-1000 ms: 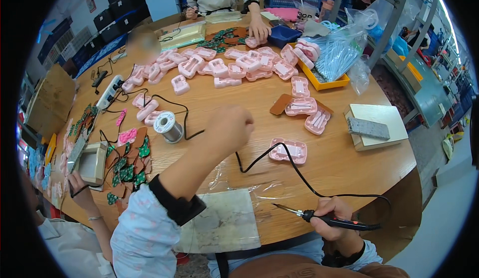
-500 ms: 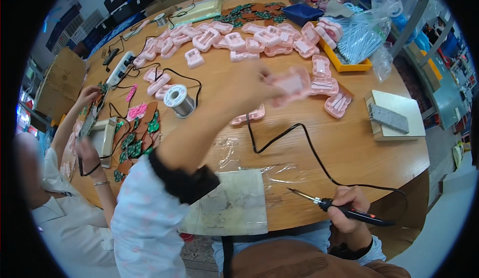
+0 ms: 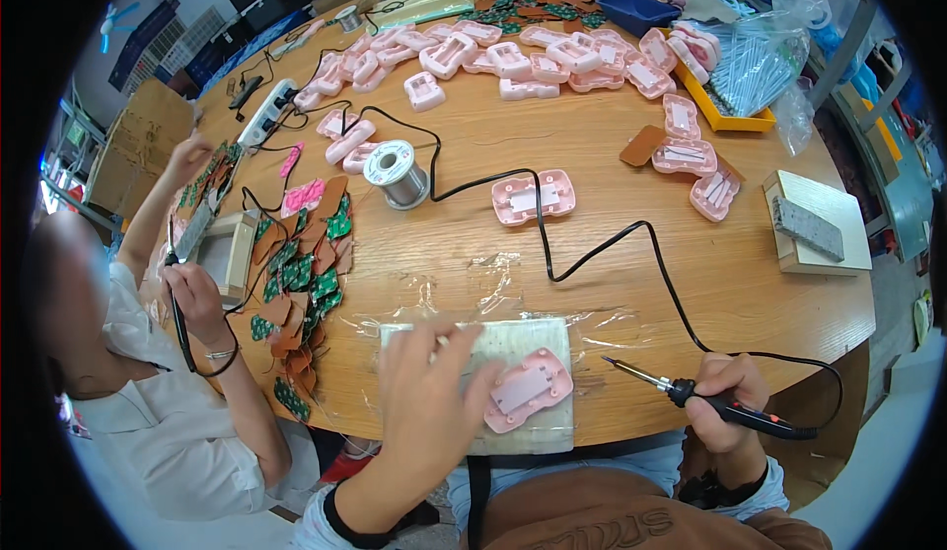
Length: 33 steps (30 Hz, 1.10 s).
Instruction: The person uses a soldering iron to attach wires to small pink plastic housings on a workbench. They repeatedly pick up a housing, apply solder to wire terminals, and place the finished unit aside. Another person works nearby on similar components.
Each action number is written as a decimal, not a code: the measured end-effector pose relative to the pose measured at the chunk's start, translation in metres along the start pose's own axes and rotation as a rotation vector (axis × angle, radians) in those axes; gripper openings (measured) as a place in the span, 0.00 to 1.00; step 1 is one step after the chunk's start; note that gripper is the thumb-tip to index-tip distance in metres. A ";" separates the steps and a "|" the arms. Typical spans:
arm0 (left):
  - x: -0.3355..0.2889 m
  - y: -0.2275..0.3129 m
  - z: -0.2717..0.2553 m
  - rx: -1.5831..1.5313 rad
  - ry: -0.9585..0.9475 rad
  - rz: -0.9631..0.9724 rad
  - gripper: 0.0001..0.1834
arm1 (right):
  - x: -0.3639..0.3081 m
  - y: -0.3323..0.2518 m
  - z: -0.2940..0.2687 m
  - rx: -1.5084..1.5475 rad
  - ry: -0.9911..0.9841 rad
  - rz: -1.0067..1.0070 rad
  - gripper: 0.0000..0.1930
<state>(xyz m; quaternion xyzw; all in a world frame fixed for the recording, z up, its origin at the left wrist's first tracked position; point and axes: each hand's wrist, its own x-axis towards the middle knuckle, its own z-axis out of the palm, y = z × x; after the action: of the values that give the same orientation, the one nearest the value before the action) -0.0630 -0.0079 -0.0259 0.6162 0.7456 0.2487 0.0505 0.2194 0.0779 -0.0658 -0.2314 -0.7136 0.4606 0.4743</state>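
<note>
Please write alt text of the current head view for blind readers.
A person's right hand holds a soldering iron; the left hand is open beside a pink plastic shell on a pale mat. A wire spool stands beyond.

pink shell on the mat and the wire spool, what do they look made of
Shell: probably plastic, satin pink, judging by its smooth, rounded, moulded form. Spool: pale top perhaps plastic or paper-covered, unclear; wire probably metal, from its silvery shine.

Pink shell; black soldering iron; yellow tray; dark-blue bin.
</note>
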 end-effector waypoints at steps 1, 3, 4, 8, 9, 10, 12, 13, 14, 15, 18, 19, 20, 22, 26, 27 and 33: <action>0.004 -0.004 0.003 0.113 0.136 0.036 0.16 | 0.000 -0.001 0.001 -0.025 -0.005 0.004 0.12; 0.016 -0.013 0.010 0.169 0.041 0.013 0.12 | 0.000 -0.002 0.003 -0.004 0.005 0.009 0.12; 0.019 -0.016 0.011 0.211 -0.013 -0.014 0.10 | 0.000 -0.003 0.004 -0.037 -0.005 0.002 0.12; 0.013 -0.014 0.005 0.045 0.119 -0.034 0.05 | -0.001 -0.005 0.005 -0.058 0.005 -0.015 0.12; 0.004 -0.008 0.000 0.042 0.114 -0.062 0.04 | 0.000 -0.005 0.005 -0.033 0.008 -0.015 0.12; -0.003 -0.002 -0.003 0.039 0.137 -0.094 0.03 | 0.000 -0.004 0.007 -0.061 0.008 0.005 0.12; -0.017 0.013 -0.003 -0.054 0.087 -0.105 0.06 | 0.003 -0.003 0.010 -0.033 0.016 0.029 0.12; -0.022 0.018 0.000 -0.098 0.070 -0.133 0.07 | 0.005 -0.001 0.012 -0.057 0.001 0.016 0.12; -0.027 0.028 0.008 -0.167 0.092 -0.143 0.08 | 0.007 -0.001 0.013 -0.055 -0.012 0.002 0.12; -0.031 0.036 0.018 -0.234 0.112 -0.177 0.09 | 0.010 0.000 0.014 -0.028 -0.015 0.000 0.12; -0.035 0.038 0.038 -0.310 0.131 -0.213 0.11 | 0.014 0.000 0.018 -0.019 -0.023 0.009 0.12; -0.036 0.036 0.043 -0.315 0.134 -0.211 0.11 | 0.015 0.000 0.018 -0.043 -0.039 0.008 0.12; -0.038 0.034 0.045 -0.321 0.114 -0.193 0.11 | 0.016 0.000 0.019 -0.040 -0.046 0.007 0.13; -0.042 0.030 0.045 -0.353 0.094 -0.152 0.11 | 0.018 -0.001 0.019 -0.030 -0.059 0.007 0.13; -0.045 0.027 0.042 -0.291 0.089 -0.080 0.09 | 0.019 -0.001 0.019 -0.011 -0.078 0.020 0.13; -0.045 0.027 0.043 -0.303 0.095 -0.091 0.09 | 0.019 -0.002 0.019 0.020 -0.073 0.028 0.13; -0.043 0.028 0.046 -0.341 0.142 -0.137 0.09 | 0.022 -0.004 0.029 0.006 -0.183 0.010 0.14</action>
<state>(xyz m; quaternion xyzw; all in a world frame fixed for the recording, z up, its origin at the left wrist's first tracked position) -0.0103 -0.0312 -0.0639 0.5275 0.7345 0.4103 0.1183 0.1846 0.0802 -0.0555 -0.1904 -0.7516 0.4842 0.4055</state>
